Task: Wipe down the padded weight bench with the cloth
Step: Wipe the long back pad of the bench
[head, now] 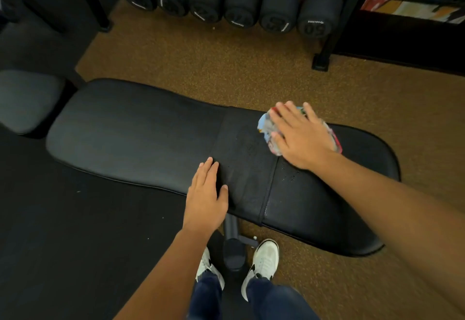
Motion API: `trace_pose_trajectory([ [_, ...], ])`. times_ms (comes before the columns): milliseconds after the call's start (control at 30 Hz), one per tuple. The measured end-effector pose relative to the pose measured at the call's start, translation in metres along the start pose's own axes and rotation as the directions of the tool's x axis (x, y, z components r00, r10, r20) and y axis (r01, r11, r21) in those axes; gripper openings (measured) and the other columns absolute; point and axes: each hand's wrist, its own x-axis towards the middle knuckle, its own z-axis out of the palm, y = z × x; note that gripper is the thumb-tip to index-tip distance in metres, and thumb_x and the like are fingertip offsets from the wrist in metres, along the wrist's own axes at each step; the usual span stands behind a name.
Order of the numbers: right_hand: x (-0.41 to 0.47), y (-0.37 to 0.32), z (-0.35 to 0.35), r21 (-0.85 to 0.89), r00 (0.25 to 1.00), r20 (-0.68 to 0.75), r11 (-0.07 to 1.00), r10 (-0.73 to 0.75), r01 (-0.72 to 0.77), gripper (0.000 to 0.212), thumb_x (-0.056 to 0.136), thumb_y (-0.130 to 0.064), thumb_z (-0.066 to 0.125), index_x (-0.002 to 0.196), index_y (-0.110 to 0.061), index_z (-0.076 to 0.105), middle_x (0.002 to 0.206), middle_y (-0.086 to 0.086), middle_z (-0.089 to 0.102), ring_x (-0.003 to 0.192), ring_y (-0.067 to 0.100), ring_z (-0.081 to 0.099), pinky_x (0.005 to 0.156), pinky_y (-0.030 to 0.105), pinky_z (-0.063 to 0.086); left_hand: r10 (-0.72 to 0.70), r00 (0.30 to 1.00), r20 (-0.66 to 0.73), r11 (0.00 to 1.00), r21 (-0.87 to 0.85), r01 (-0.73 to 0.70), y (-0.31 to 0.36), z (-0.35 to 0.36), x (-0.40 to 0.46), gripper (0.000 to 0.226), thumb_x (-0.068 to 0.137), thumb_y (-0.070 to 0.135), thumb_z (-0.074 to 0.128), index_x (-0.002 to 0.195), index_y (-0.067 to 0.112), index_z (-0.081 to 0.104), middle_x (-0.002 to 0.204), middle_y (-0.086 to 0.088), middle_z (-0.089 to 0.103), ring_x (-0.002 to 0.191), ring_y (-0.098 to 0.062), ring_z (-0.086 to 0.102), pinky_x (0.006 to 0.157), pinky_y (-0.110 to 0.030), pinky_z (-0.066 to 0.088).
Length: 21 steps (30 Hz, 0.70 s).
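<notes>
Head view is showing the right hand pressing flat, fingers straight and spread, on the cloth, which is lying at the far edge of the weight bench. The left hand is resting open on the bench's near edge, holding nothing. Risk: the cloth is sitting so close to the far edge that a stroke may be pushing it off; the bunched cloth is probably skipping patches. Behind the bench, a rack is holding six dumbbells.

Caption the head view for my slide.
Right hand presses multicoloured cloth onto black padded bench; left hand braces its edge.
</notes>
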Motion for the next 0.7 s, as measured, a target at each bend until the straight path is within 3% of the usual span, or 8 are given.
trace_pose_trajectory([
  [100,0.000,0.002,0.005,0.034,0.981,-0.009,0.981,0.191,-0.191,0.061,0.098,-0.040,0.012,0.152,-0.013,0.021,0.158,0.010,0.023,0.146,0.028,0.015,0.118,0.047,0.005,-0.016,1.000,-0.008,1.000,-0.009,0.016,0.002,0.001,0.000,0.057,0.097,0.023,0.048,0.149,0.018,0.025,0.159,0.009,0.015,0.147,-0.012,0.007,0.117,-0.032,0.012],
  [200,-0.011,-0.023,0.003,0.070,0.967,-0.008,0.965,0.254,-0.253,0.060,0.099,-0.038,0.015,0.152,-0.010,0.019,0.159,0.012,0.021,0.146,0.032,0.013,0.117,0.050,0.008,-0.043,0.999,-0.021,0.999,-0.020,0.042,0.008,0.001,0.000,0.057,0.096,0.020,0.048,0.148,0.017,0.027,0.158,0.007,0.017,0.146,-0.013,0.009,0.116,-0.033,0.013],
  [400,-0.084,-0.067,0.009,0.089,0.995,0.048,0.993,-0.083,0.079,0.059,0.099,-0.041,0.019,0.150,-0.014,0.029,0.158,0.010,0.025,0.147,0.029,0.015,0.117,0.051,0.012,-0.068,0.995,-0.076,0.997,0.020,0.070,0.029,0.005,0.004,0.050,0.091,0.014,0.049,0.141,0.017,0.038,0.155,0.000,0.025,0.144,-0.020,0.016,0.115,-0.041,0.017],
  [467,-0.095,-0.052,0.011,0.110,0.993,0.063,0.990,-0.098,0.090,0.058,0.098,-0.043,0.023,0.150,-0.017,0.032,0.157,0.007,0.026,0.147,0.026,0.017,0.116,0.051,0.015,-0.024,0.997,-0.073,0.999,0.047,0.028,0.038,0.008,0.005,0.049,0.092,0.016,0.049,0.140,0.018,0.039,0.154,0.001,0.026,0.144,-0.019,0.017,0.114,-0.041,0.019],
  [567,-0.089,-0.011,0.010,0.089,0.994,0.045,0.991,0.098,-0.102,0.060,0.095,-0.043,0.021,0.148,-0.018,0.036,0.156,0.006,0.030,0.145,0.026,0.021,0.115,0.052,0.016,0.038,0.998,-0.044,0.997,0.073,-0.035,0.051,0.014,0.009,0.048,0.094,0.021,0.049,0.140,0.020,0.039,0.154,0.002,0.026,0.144,-0.019,0.017,0.114,-0.040,0.020],
  [700,-0.072,0.046,0.005,0.102,0.915,0.012,0.910,0.403,-0.402,0.061,0.094,-0.041,0.018,0.143,-0.015,0.041,0.146,0.012,0.044,0.136,0.032,0.035,0.110,0.051,0.022,0.045,0.999,-0.005,0.994,0.095,-0.045,0.064,0.019,0.016,0.049,0.094,0.028,0.049,0.141,0.021,0.036,0.155,0.002,0.023,0.144,-0.018,0.015,0.114,-0.040,0.016],
])
